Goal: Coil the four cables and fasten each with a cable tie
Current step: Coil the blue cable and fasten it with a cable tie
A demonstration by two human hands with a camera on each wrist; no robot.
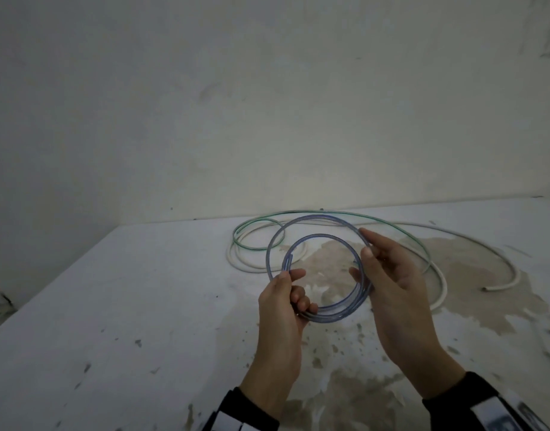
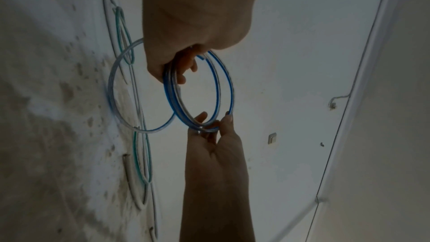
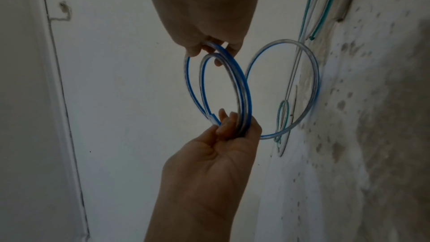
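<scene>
- Grip: left hand [image 1: 284, 301] curled round the blue cable [image 1: 326, 236] coil at its near-left side, thumb on top, fingers under the stacked turns. Right hand [image 1: 388, 272] pinches the coil's right side btwn thumb & fingertips, fingers only partly bent.
- Where: coil held in the air above the table [image 1: 112, 306], both hands on it; one wider outer loop not yet drawn in.
- Handling (my guess): light, clear plastic sheath w/ blue stripe, springy — turns will prob. spring open if let go. Looks smooth, maybe slippery. Best held where turns bunch together.
- Green cable [image 1: 255, 227] & white cable [image 1: 438, 275] lie loose on the table behind, uncoiled.
- Writing/brands: none readable. No cable tie seen.
</scene>
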